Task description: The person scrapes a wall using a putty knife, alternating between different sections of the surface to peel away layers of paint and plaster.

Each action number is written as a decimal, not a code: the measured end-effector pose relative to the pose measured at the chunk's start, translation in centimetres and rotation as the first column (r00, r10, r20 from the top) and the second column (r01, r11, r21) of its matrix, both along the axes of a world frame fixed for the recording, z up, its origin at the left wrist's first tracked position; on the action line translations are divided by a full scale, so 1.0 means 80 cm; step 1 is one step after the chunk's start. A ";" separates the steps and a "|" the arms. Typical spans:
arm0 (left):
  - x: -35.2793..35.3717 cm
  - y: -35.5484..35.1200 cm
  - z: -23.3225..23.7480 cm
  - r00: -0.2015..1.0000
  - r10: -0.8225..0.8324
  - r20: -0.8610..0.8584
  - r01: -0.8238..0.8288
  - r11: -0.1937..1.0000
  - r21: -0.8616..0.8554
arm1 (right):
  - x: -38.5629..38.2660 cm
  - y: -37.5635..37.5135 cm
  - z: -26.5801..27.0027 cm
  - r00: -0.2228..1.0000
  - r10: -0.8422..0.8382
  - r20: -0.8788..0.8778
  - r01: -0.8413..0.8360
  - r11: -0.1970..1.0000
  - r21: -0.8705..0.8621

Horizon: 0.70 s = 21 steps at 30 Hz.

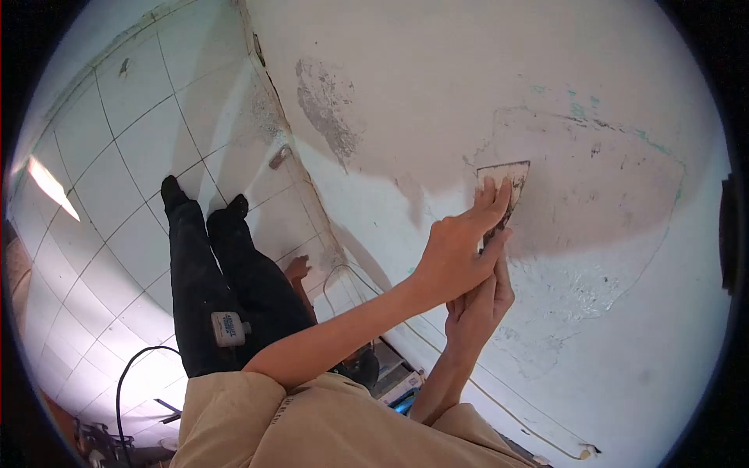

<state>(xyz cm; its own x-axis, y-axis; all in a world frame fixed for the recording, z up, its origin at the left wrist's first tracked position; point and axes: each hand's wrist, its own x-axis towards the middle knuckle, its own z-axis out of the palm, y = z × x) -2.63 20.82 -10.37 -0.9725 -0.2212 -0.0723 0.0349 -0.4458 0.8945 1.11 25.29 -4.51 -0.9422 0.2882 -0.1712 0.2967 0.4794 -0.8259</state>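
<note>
Flat against the wall (421, 101) lies a scraper (511, 171) with a wide, pale blade and a dark, worn edge. My left hand (459, 240) reaches across from the left, its fingers pressed on the blade and its thumb near the handle. Below it, my right hand (480, 300) is closed round the handle end, which the fingers mostly hide. The blade touches a damp-looking grey patch (585, 187) outlined by cracks and greenish marks. Another rough grey patch (328, 109) shows higher on the left.
White floor tiles (133, 140) fill the left side, with a small metal piece (279, 157) by the wall's foot. Another person's hand (297, 269) rests near dark-trousered legs (199, 273). A thin cable (468, 378) runs along the wall; a black cable (121, 390) curves at lower left.
</note>
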 end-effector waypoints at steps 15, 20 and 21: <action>0.006 0.002 -0.018 0.998 0.019 -0.052 -0.019 1.000 0.002 | 0.007 0.005 -0.017 0.999 0.046 0.009 -0.047 0.998 0.048; 0.004 -0.003 -0.018 0.989 -0.148 0.000 0.148 0.989 0.021 | 0.005 0.010 -0.026 0.998 0.043 -0.049 -0.041 0.998 0.049; 0.005 -0.002 -0.022 0.998 -0.011 -0.063 0.011 1.000 0.012 | 0.006 0.008 -0.029 0.995 0.076 -0.059 -0.069 0.992 0.103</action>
